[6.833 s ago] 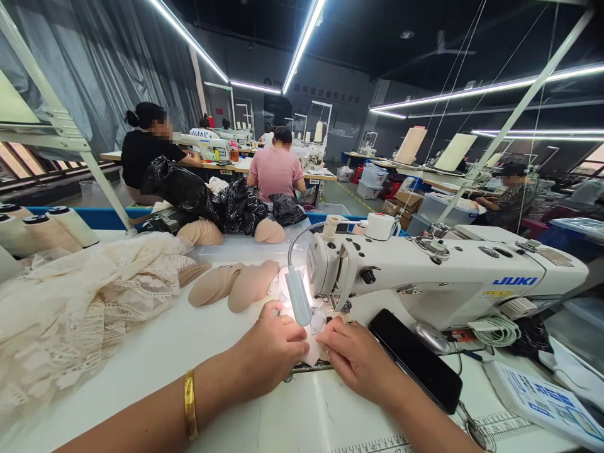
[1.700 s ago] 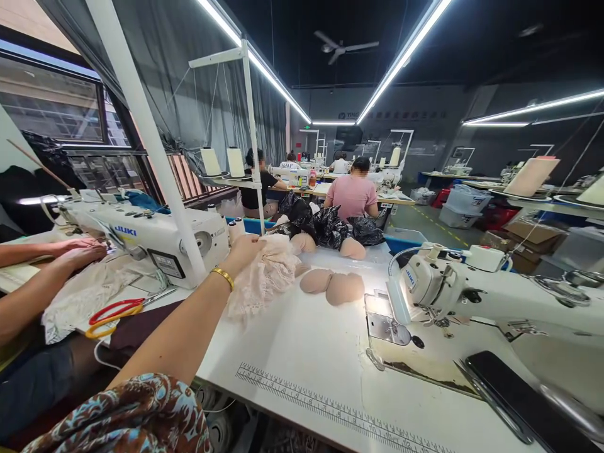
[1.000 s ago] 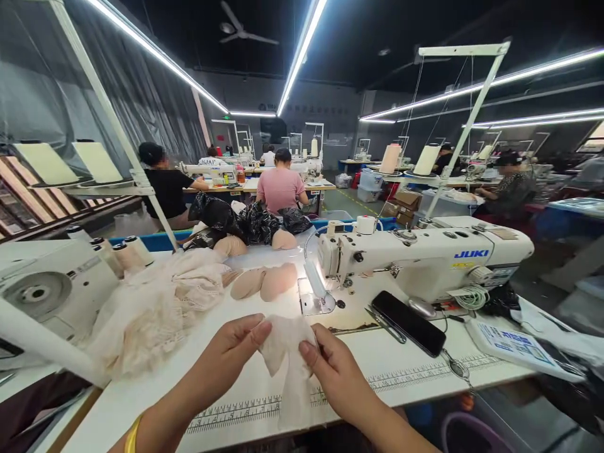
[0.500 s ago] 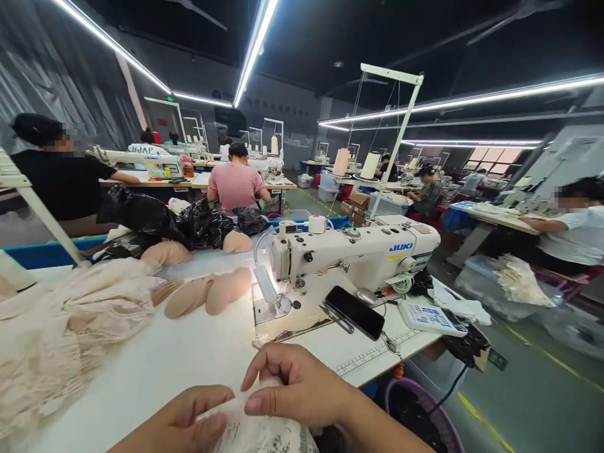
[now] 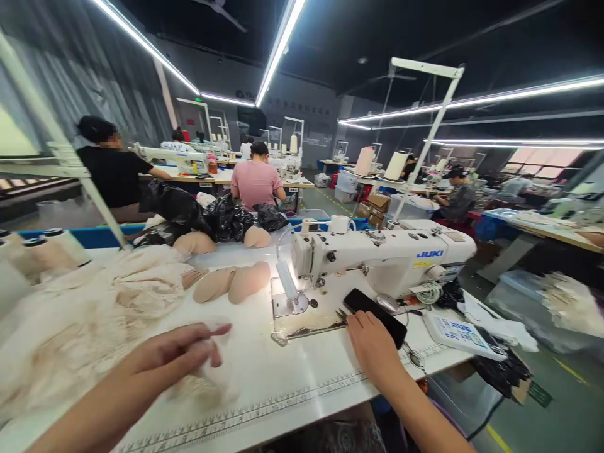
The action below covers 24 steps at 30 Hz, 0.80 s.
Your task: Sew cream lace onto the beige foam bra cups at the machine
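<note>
Broadly, the white table point(image 5: 257, 368) fills the foreground, smooth and shiny, with a ruler strip point(image 5: 283, 399) marked along its near edge. The sewing machine point(image 5: 396, 255) on it is glossy white, long and rounded, with blue lettering. On the left spreads the lace heap point(image 5: 146, 283), cream, thin and loosely crumpled, with openwork patterns. The right hand point(image 5: 372, 352) is curled palm down over the snips, beside the phone; how tightly it grips them cannot be told. The left hand point(image 5: 182, 358) hovers above the table near the heap, blurred, its fingers partly spread over a lace piece point(image 5: 207, 384). This piece is pale, sheer and soft-edged; whether it is pinched cannot be told. The phone point(image 5: 382, 314) is a flat, dark, glossy slab. Behind the left hand, the pads point(image 5: 248, 283) are beige, matt rounded ovals, overlapping in a fanned row. The slim grey lamp point(image 5: 286, 280) glows beside the needle area. Smallest are the snips point(image 5: 341, 316), their pointed metal tips showing past the right fingers.
</note>
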Each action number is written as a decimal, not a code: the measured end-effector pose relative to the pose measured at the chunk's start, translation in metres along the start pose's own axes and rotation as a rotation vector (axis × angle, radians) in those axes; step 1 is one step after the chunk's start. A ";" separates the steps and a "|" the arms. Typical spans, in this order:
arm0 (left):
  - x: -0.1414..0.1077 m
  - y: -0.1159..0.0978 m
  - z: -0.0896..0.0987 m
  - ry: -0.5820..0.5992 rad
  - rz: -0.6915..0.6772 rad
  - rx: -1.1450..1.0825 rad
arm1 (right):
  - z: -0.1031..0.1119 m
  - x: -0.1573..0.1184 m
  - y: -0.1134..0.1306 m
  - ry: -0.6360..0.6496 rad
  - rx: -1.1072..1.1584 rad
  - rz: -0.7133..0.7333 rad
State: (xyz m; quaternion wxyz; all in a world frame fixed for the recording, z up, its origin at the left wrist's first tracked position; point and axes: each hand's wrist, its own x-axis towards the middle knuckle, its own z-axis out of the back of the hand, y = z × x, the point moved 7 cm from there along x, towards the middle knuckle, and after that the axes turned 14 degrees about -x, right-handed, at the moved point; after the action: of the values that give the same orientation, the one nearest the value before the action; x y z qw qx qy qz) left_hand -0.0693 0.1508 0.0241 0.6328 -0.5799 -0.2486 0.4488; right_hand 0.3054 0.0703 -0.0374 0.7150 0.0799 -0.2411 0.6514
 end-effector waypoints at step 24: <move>0.016 0.005 -0.091 0.202 -0.007 -0.418 | 0.024 -0.004 0.045 0.284 0.753 -0.086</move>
State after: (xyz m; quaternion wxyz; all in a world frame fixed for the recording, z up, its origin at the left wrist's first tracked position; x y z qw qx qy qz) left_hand 0.0128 0.1177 -0.0028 0.5221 -0.7395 -0.2737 0.3249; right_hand 0.2557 0.0629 -0.0269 0.6885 0.2552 0.1191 0.6683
